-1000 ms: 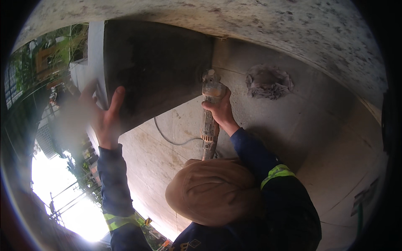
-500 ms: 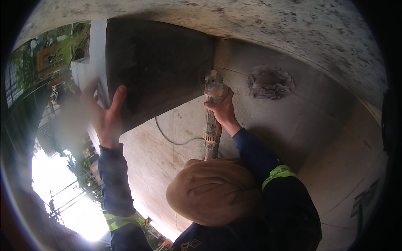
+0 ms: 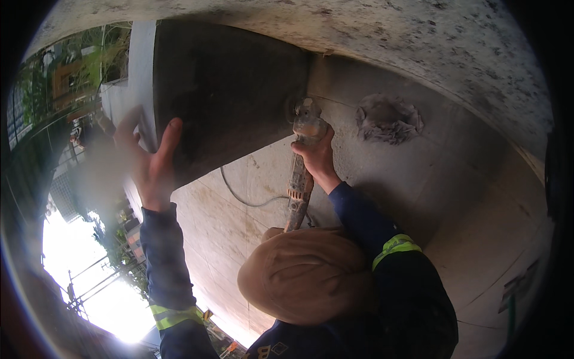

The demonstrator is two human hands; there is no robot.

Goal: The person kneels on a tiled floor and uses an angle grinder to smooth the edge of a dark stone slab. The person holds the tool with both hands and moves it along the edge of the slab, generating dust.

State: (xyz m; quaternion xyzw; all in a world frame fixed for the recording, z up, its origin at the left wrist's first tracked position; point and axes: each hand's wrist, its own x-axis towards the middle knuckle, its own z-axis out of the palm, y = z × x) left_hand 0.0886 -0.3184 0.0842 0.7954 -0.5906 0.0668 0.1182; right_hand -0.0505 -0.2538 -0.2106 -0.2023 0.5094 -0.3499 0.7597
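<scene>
My right hand (image 3: 318, 155) is wrapped round the neck of a dusty angle grinder (image 3: 299, 179). The grinder's head end meets the far corner of a dark grey block face (image 3: 233, 96), and its disc is hard to make out there. Its rear end runs behind a rounded brown cloth shape (image 3: 305, 275) low in the middle. My left hand (image 3: 152, 161) is raised at the block's left edge, thumb and fingers apart, with no tool in it. A hazy smear covers part of its fingers, so I cannot tell whether they touch the edge.
A thin grey cable (image 3: 251, 203) curves across the pale wall (image 3: 239, 239) beside the grinder. Right of the grinder is a ragged, roundish patch (image 3: 390, 118). A mottled pale surface (image 3: 406, 30) spans the top. Railings and greenery (image 3: 89, 66) show on the left, with bright sky (image 3: 89, 281) below.
The grinder's rear end has swung slightly left, tilting its body, while its head stays by the block's corner. My right hand keeps its hold; my left hand has barely moved.
</scene>
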